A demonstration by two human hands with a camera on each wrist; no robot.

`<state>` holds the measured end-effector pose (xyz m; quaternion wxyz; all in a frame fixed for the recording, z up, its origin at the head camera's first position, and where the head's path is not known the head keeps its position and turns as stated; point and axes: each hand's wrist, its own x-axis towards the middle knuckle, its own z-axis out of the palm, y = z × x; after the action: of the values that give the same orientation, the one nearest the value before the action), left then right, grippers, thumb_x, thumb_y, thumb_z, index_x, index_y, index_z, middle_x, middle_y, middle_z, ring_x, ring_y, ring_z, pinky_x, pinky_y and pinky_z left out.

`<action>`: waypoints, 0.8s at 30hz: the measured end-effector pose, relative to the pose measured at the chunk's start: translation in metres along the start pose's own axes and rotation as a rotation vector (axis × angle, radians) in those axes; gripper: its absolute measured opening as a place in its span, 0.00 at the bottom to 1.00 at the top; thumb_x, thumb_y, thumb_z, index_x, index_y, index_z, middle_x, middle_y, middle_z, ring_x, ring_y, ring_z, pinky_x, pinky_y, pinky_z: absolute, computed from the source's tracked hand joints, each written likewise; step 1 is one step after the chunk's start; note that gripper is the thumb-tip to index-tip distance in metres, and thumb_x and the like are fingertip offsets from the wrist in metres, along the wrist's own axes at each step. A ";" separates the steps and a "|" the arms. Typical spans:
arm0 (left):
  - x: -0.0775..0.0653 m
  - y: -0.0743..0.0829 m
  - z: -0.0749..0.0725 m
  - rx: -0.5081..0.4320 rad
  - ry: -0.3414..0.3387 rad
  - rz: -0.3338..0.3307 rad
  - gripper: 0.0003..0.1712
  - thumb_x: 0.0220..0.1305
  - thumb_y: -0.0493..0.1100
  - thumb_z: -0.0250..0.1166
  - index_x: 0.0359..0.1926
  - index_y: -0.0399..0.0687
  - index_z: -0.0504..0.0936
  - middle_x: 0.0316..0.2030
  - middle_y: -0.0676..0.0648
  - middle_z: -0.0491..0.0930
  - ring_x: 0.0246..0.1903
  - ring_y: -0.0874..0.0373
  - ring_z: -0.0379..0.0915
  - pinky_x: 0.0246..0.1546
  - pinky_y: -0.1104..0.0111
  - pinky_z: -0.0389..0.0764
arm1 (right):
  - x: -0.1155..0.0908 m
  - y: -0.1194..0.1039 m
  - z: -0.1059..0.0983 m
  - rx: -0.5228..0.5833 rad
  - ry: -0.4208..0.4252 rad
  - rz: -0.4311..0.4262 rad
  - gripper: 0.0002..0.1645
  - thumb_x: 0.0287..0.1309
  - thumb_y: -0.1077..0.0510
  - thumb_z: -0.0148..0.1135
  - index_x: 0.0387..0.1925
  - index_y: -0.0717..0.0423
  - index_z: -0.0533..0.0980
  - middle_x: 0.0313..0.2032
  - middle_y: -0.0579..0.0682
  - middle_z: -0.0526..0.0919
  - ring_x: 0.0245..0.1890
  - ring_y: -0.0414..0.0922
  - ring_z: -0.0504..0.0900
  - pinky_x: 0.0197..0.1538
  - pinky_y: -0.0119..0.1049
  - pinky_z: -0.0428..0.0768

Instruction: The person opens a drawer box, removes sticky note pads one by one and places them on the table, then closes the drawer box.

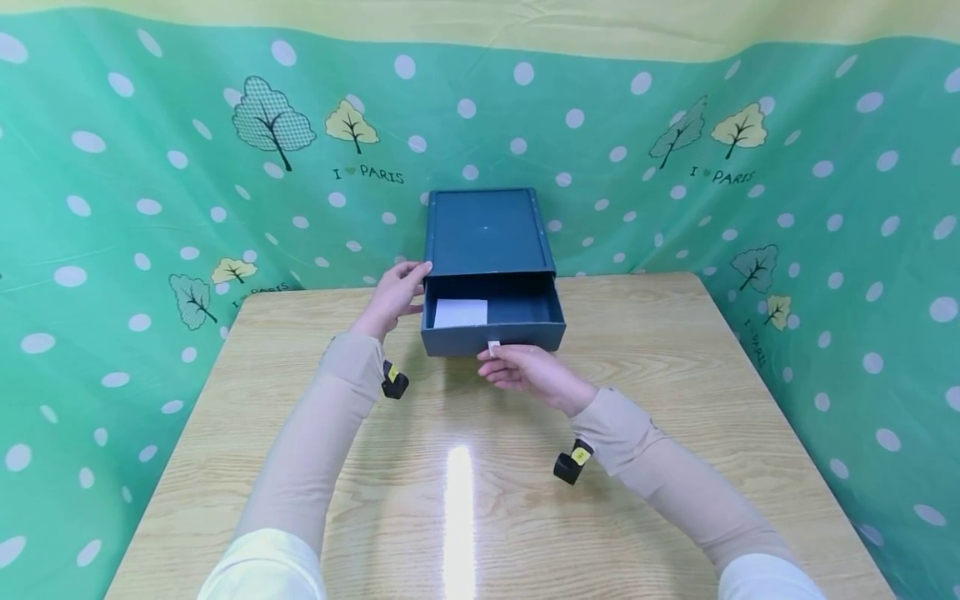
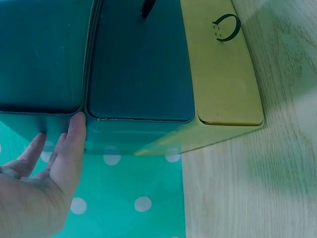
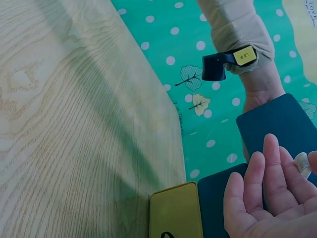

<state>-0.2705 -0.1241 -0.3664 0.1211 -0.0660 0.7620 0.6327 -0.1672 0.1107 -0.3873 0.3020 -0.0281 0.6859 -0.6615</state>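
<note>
A dark blue drawer cabinet (image 1: 487,233) stands at the back of the table with its top drawer (image 1: 525,335) pulled out. Inside the drawer, toward the left, lies a white rectangular piece (image 1: 461,313), perhaps paper or card. My right hand (image 1: 528,371) is below the drawer's front and pinches its small white pull tab (image 1: 493,347). In the right wrist view the tab (image 3: 303,164) sits between thumb and fingers, the other fingers extended. My left hand (image 1: 397,296) rests against the cabinet's left side, fingertips at its upper front corner. The left wrist view shows its fingers (image 2: 74,136) fairly straight along that side.
Below the top drawer are a blue drawer (image 2: 143,69) and a yellow drawer (image 2: 225,74) with a black loop pull (image 2: 238,27). The wooden table (image 1: 637,517) ends at a green dotted curtain (image 1: 360,100) behind and beside it. Both wrists carry black camera mounts (image 1: 573,462).
</note>
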 end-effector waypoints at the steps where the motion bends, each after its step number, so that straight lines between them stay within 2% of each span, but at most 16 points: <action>1: 0.000 0.000 0.000 0.002 0.000 0.001 0.36 0.69 0.57 0.53 0.70 0.44 0.58 0.69 0.42 0.58 0.65 0.43 0.60 0.58 0.54 0.75 | 0.000 0.000 0.000 -0.004 -0.003 0.000 0.24 0.70 0.51 0.46 0.55 0.66 0.72 0.45 0.55 0.82 0.42 0.39 0.81 0.62 0.43 0.74; 4: -0.001 0.000 -0.001 0.004 0.001 0.005 0.36 0.69 0.57 0.52 0.70 0.44 0.58 0.69 0.41 0.59 0.65 0.44 0.61 0.58 0.53 0.75 | -0.003 0.000 0.002 -0.016 -0.010 0.003 0.24 0.70 0.51 0.46 0.55 0.65 0.73 0.45 0.56 0.82 0.42 0.39 0.81 0.61 0.43 0.75; 9: -0.001 0.001 0.001 0.000 -0.013 0.012 0.36 0.69 0.57 0.52 0.70 0.43 0.58 0.69 0.41 0.59 0.65 0.43 0.61 0.59 0.53 0.74 | -0.008 0.003 0.002 -0.020 -0.012 -0.001 0.23 0.70 0.51 0.46 0.54 0.66 0.73 0.41 0.50 0.83 0.42 0.40 0.81 0.60 0.42 0.76; 14: -0.002 0.003 0.004 -0.002 -0.030 0.013 0.37 0.69 0.57 0.52 0.70 0.43 0.57 0.69 0.41 0.58 0.65 0.43 0.60 0.59 0.53 0.74 | -0.013 0.007 0.000 -0.029 -0.018 -0.001 0.24 0.70 0.50 0.47 0.54 0.65 0.73 0.45 0.57 0.82 0.43 0.41 0.81 0.61 0.44 0.75; 18: -0.005 0.004 0.002 -0.003 -0.026 0.008 0.36 0.69 0.57 0.52 0.71 0.44 0.56 0.70 0.42 0.57 0.66 0.43 0.59 0.60 0.53 0.73 | -0.012 0.008 0.002 -0.054 -0.036 -0.012 0.25 0.70 0.48 0.47 0.55 0.64 0.73 0.45 0.55 0.82 0.43 0.40 0.81 0.60 0.43 0.76; 24: -0.006 0.005 0.000 -0.003 -0.028 0.008 0.37 0.69 0.58 0.52 0.71 0.45 0.56 0.70 0.42 0.57 0.66 0.44 0.59 0.60 0.53 0.73 | -0.012 0.008 0.004 -0.059 -0.043 -0.012 0.24 0.70 0.50 0.46 0.55 0.65 0.72 0.45 0.56 0.83 0.42 0.40 0.81 0.63 0.49 0.72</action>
<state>-0.2658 -0.1237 -0.3602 0.1290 -0.0545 0.7595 0.6352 -0.1526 0.1134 -0.3898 0.3119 -0.0554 0.6983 -0.6419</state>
